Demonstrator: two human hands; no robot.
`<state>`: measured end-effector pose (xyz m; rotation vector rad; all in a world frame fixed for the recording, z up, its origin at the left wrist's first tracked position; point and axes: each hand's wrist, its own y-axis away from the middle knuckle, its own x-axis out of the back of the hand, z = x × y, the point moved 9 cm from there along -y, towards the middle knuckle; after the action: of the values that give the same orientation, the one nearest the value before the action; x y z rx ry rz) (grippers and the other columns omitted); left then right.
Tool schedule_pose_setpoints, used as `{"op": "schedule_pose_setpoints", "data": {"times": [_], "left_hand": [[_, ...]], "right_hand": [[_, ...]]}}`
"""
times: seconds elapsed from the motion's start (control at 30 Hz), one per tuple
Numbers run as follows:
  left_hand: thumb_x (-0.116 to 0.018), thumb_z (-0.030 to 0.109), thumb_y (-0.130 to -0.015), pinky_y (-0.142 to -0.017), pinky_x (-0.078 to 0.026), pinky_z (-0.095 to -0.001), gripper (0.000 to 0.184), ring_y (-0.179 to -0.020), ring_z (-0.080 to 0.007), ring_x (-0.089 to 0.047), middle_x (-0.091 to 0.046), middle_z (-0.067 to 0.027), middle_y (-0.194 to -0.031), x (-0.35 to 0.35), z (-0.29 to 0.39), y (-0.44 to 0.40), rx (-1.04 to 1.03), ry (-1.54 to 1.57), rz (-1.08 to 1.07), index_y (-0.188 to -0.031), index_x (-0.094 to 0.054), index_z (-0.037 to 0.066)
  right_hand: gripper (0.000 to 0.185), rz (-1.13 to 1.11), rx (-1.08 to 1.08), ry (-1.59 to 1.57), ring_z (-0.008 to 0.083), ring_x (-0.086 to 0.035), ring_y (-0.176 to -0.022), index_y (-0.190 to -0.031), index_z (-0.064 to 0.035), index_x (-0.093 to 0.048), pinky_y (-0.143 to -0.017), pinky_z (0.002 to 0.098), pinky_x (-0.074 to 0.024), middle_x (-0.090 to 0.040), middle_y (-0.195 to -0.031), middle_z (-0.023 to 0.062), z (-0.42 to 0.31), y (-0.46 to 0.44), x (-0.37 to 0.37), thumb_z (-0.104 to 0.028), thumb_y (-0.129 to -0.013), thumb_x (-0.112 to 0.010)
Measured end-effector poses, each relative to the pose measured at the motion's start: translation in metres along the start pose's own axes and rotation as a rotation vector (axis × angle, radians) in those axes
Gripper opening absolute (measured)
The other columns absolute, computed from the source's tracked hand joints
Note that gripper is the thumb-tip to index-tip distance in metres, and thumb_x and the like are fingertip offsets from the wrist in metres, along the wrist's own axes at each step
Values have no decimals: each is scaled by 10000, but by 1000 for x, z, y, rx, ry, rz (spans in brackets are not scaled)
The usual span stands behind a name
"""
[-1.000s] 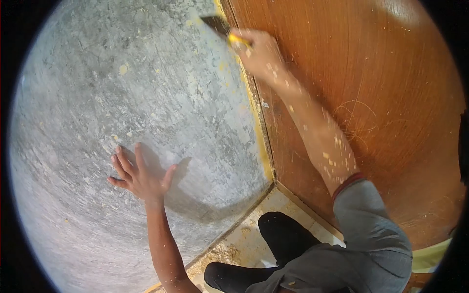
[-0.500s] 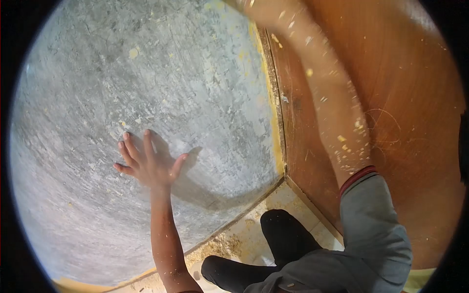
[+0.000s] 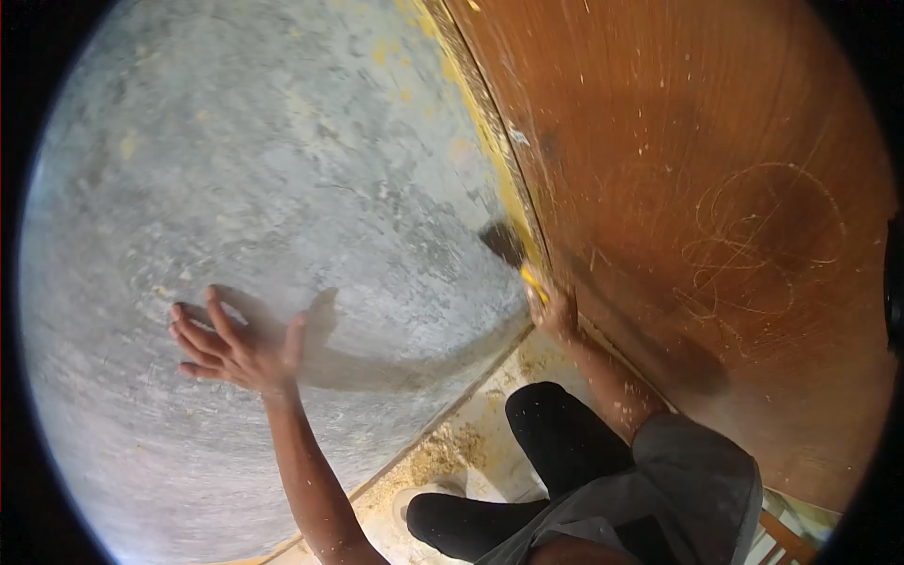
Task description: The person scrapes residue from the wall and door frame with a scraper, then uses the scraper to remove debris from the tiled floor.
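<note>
My left hand (image 3: 235, 350) lies with fingers spread on the grey, patchy wall (image 3: 282, 188). In my right hand (image 3: 556, 311) is a paint scraper (image 3: 533, 281) with a yellow handle, my fingers wrapped around it. Its dark, wide blade (image 3: 502, 245) is at the wall's right edge, beside a strip of yellow paint (image 3: 504, 174). The blade is slightly blurred, so I cannot tell how firmly it touches. Small pale flakes stick to my right forearm.
A brown wooden panel (image 3: 659, 141) with curly scratches meets the wall at a narrow trim (image 3: 485, 94). Scraped flakes (image 3: 447, 452) lie on the pale floor along the wall's base. My dark-clad knees (image 3: 556, 424) are close below. An orange-brown slatted object (image 3: 782, 541) shows at lower right.
My right hand has come down from the top of the view to the lower part of the wall's edge, bringing the scraper into sight. My left hand stays spread on the wall.
</note>
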<state>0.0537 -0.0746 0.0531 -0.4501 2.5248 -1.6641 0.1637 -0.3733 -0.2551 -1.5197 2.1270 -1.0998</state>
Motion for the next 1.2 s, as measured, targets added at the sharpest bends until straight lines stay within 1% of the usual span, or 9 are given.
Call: {"op": "schedule_pose_setpoints", "data": {"times": [0.1,0.33,0.4,0.6,0.67,0.83,0.9,1.0,1.2], "left_hand": [[-369,894,-688,-1095,56,-592,1034,-1406,-358,-192,-250,-189,-1503,-5,-2,2,1,-6,-18,-1384,-452,134],[-378,915,-646,-1080,14,-629,1058,-1386,-370,-221,-282,-190,-1485,-7,-3,1,3,-36,-3,-1372,-470,152],[-356,929,-657,-1019,-63,-696,1073,-1395,-370,-202,-247,-172,-1501,-6,-2,2,8,-49,-38,-1393,-438,151],[-355,925,-663,-1037,-79,-681,1064,-1390,-376,-216,-254,-180,-1496,-4,0,-1,-21,-35,-15,-1386,-445,150],[-355,923,-664,-1040,-77,-678,1061,-1389,-374,-219,-254,-179,-1496,-4,2,1,-11,-37,-19,-1385,-447,151],[-364,916,-670,-1051,-76,-667,1051,-1389,-367,-225,-253,-177,-1496,-6,-3,3,-8,-46,-10,-1382,-450,147],[-350,914,-660,-1092,5,-613,1043,-1393,-370,-217,-268,-196,-1492,-7,-6,5,5,-35,1,-1377,-462,165],[-370,905,-683,-1065,-67,-644,1054,-1392,-367,-216,-246,-179,-1495,-4,0,0,-20,-37,-18,-1380,-447,118],[-360,901,-692,-1065,-57,-636,1048,-1393,-372,-209,-245,-189,-1492,-2,2,-3,-6,-38,-33,-1379,-445,114]], "right_hand": [[305,46,25,-21,320,-628,-1040,-1196,-48,-610,-904,398,-480,-650,-1145,150,-29,-92,11,-125,-905,-567],[324,44,96,-27,335,-639,-1031,-1214,-50,-602,-869,379,-516,-650,-1140,172,-42,-90,33,-103,-896,-572],[325,-14,6,-104,332,-637,-1043,-1211,-45,-604,-885,385,-510,-657,-1125,171,-66,-121,37,-99,-892,-575],[351,-24,73,-73,337,-640,-1031,-1210,-32,-601,-895,378,-504,-656,-1114,186,-72,-119,38,-99,-866,-605],[341,-61,-69,-162,325,-636,-1051,-1194,-25,-611,-916,374,-494,-656,-1123,177,-80,-151,38,-106,-863,-609],[343,-5,95,-21,353,-632,-1026,-1205,-38,-602,-879,371,-509,-648,-1123,186,-77,-118,44,-101,-868,-608],[318,-9,61,-99,330,-637,-1040,-1182,-6,-604,-885,359,-502,-652,-1117,196,-101,-158,49,-92,-877,-597],[325,47,80,-166,338,-636,-1029,-1184,-26,-607,-864,376,-514,-653,-1105,191,-104,-171,45,-109,-870,-616],[326,15,110,-166,337,-638,-1015,-1178,-28,-609,-839,379,-519,-648,-1103,199,-116,-183,52,-85,-856,-617]]}}
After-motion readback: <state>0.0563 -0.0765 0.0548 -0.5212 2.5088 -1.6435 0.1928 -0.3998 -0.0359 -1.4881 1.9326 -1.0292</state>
